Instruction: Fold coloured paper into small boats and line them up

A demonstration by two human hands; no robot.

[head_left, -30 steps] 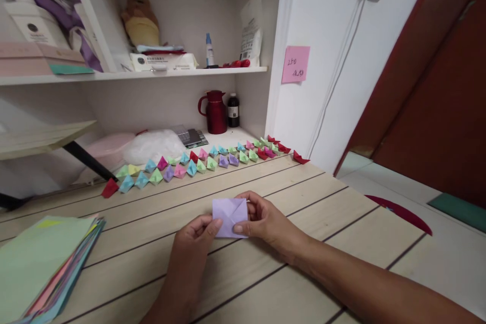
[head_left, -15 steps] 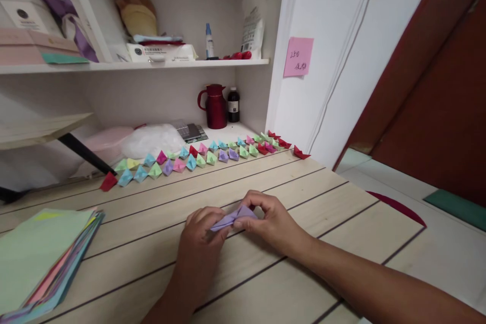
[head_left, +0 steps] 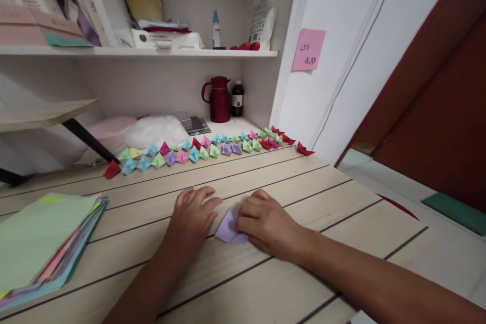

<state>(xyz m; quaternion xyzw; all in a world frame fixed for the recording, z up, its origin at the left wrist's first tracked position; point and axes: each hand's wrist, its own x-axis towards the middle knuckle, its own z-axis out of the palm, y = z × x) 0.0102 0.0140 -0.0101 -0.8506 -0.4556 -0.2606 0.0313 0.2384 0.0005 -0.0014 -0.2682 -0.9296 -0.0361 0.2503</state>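
Note:
A small folded piece of purple paper [head_left: 228, 228] lies flattened on the wooden table in front of me. My right hand [head_left: 268, 223] has its curled fingers on the paper's right part and hides that side of it. Just left of the paper is my left hand [head_left: 193, 215], its fingers apart and holding nothing. Beyond both hands, small folded paper boats in several colours stand in rows, among them a purple boat [head_left: 237, 148] and a red boat [head_left: 304, 149].
A stack of coloured paper sheets [head_left: 45, 243] lies at the left. Behind the boats stand a dark red jug [head_left: 220, 101] and a dark bottle [head_left: 237, 100] under a white shelf [head_left: 170, 52]. A pink note [head_left: 309, 49] is stuck on the wall.
The purple paper has gone from being held between both hands to lying flat on the table. My left hand has let go and moved left, while the right stays on the paper.

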